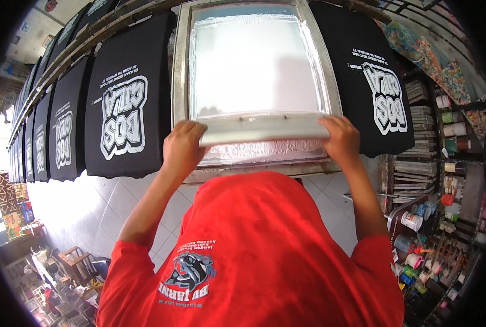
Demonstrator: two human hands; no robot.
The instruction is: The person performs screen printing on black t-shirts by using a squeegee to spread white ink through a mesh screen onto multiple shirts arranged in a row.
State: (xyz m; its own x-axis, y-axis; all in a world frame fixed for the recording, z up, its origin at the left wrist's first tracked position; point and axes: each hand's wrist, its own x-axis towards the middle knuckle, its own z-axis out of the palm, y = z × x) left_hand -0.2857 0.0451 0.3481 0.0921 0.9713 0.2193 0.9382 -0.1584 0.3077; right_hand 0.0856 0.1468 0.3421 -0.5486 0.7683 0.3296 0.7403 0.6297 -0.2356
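Both my hands grip a wide squeegee [262,128] by its two ends, and it spans the near part of a screen printing frame [180,71]. My left hand [184,143] is wrapped round the left end, my right hand [341,137] round the right end. White ink edges the pale mesh [248,65] beyond the squeegee. More wet-looking ink [264,150] lies on the near side, between the squeegee and the frame's near bar. What lies under the screen is hidden. The squeegee looks slightly blurred.
Black shirts with white prints hang over boards on both sides, the nearest being a left shirt [125,103] and a right shirt [371,82]. At the right stand stacked frames [414,141] and shelves of ink tubs [454,129]. Wooden furniture [75,264] stands at lower left.
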